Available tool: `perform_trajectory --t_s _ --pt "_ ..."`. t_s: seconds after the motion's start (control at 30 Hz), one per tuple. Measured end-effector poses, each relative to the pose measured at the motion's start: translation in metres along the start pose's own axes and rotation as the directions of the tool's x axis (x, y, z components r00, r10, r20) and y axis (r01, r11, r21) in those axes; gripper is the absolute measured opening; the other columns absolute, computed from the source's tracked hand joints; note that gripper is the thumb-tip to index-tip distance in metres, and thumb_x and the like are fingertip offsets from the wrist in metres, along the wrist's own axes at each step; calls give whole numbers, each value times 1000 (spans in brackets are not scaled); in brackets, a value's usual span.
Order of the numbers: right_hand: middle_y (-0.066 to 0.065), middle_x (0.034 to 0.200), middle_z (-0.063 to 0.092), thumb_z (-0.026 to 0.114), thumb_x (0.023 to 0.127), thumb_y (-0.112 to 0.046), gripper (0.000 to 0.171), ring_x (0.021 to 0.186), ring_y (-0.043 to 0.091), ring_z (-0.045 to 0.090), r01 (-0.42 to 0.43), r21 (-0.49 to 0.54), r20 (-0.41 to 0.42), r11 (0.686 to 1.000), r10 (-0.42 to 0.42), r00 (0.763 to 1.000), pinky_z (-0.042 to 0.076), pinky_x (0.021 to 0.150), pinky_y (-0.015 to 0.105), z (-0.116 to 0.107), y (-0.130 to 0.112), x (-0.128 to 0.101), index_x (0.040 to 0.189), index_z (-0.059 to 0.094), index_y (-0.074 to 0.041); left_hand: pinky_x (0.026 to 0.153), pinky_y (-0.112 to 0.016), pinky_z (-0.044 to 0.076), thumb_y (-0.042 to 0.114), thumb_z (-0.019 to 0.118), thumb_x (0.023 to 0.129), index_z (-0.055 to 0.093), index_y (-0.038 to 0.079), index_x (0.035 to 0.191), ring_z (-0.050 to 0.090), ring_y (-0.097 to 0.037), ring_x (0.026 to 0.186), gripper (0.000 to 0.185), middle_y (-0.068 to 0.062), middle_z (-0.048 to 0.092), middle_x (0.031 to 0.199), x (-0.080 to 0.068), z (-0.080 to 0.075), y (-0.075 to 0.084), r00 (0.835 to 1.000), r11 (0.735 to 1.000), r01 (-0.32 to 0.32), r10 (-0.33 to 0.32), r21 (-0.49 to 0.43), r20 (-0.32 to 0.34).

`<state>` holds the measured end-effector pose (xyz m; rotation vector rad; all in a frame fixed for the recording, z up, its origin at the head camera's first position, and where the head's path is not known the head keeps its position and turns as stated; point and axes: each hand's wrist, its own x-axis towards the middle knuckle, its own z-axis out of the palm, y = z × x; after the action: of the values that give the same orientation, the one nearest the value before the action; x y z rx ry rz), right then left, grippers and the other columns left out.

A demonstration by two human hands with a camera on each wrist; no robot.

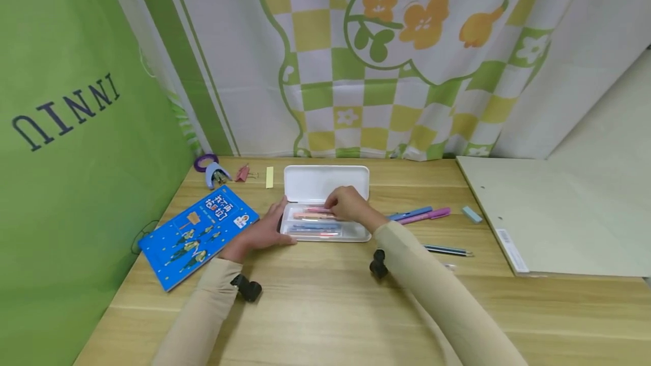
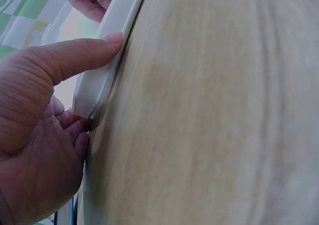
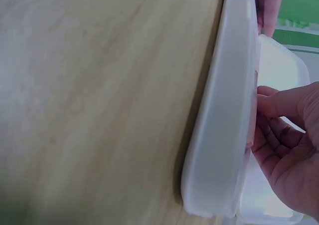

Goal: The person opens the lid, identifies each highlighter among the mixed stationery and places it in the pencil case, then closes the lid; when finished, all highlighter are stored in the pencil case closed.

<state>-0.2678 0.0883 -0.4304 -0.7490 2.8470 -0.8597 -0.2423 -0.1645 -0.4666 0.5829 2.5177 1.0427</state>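
A white pencil case point(image 1: 358, 234) lies with its lid point(image 1: 325, 181) raised, and several pens point(image 1: 315, 229) lie in its tray. My left hand point(image 1: 264, 228) grips the left end of the case. In the left wrist view, its thumb point(image 2: 102, 49) lies along the front wall and the other fingers reach round the corner. Over the tray, my right hand point(image 1: 352, 205) pinches the end of a pink pen point(image 1: 316, 208) near the back of the case. From the right wrist view, the front wall partly hides those fingertips, and an orange-pink pen point(image 3: 252, 117) shows along the rim.
Left of the case lie a blue book point(image 1: 198, 236), a purple tape roll point(image 1: 205, 161), a red binder clip point(image 1: 243, 173) and a yellow strip point(image 1: 269, 177). To the right are markers point(image 1: 427, 214), a light-blue eraser point(image 1: 472, 214), dark pencils point(image 1: 447, 250) and a large pale board point(image 1: 554, 219).
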Motion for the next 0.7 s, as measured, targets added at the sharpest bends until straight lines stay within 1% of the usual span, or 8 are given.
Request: perform_trajectory --t_s 0.17,0.27,0.37,0.5,0.57,0.6,0.67,0.7 --pt "11 89 71 63 82 2 12 88 25 64 1 117 -59 993 6 998 50 82 36 -14 6 -12 89 74 1 108 -55 23 33 76 79 -7 10 152 15 -40 139 113 -20 3 155 0 1 0 1000 1000 7 -7 -3 -3" --pt "14 92 70 64 84 0 12 89 27 64 2 196 -84 981 14 996 51 80 37 -28 12 -26 92 73 3 108 -55 23 32 76 80 -7 10 152 14 -40 140 112 -20 3 155 0 1 0 1000 1000 2 -2 -5 1" --pt "14 94 69 64 86 -2 12 88 26 64 14 233 -96 972 9 995 52 79 36 -43 21 -43 94 72 3 108 -55 23 32 76 79 -7 10 152 15 -41 139 112 -20 3 155 0 1 1 1000 1000 1 -1 -9 3" --pt "15 94 69 64 86 -2 13 84 22 63 15 288 -88 958 11 996 52 75 31 -61 33 -67 96 71 5 108 -56 23 31 76 79 -8 11 152 16 -41 139 113 -20 3 155 -1 -1 2 1000 1000 1 -1 -19 -2" --pt "17 95 68 64 87 -2 15 84 20 63 -2 316 -72 949 26 997 52 74 28 -68 40 -80 97 69 7 108 -56 22 31 76 80 -8 11 152 15 -41 139 112 -20 3 155 -2 -1 2 1000 1000 0 0 -20 -2" --pt "19 97 68 63 88 -1 16 84 19 62 -20 336 -57 942 41 998 52 74 29 -71 43 -87 99 68 8 108 -55 22 30 76 80 -8 10 152 15 -41 139 112 -20 3 155 -1 -1 2 1000 1000 -3 3 -20 -1" --pt "24 100 65 61 89 1 19 86 25 64 -56 398 -21 916 71 997 54 75 33 -75 48 -100 103 65 12 109 -55 22 31 76 80 -8 9 152 16 -41 139 113 -21 3 155 -1 0 2 1000 1000 -6 6 -16 -1" --pt "25 101 65 61 89 -1 20 87 26 64 -80 413 -4 907 89 996 54 75 35 -77 50 -107 104 64 12 109 -55 22 31 76 80 -8 9 152 15 -41 139 112 -21 3 155 -1 0 1 1000 1000 -9 9 -14 -1"
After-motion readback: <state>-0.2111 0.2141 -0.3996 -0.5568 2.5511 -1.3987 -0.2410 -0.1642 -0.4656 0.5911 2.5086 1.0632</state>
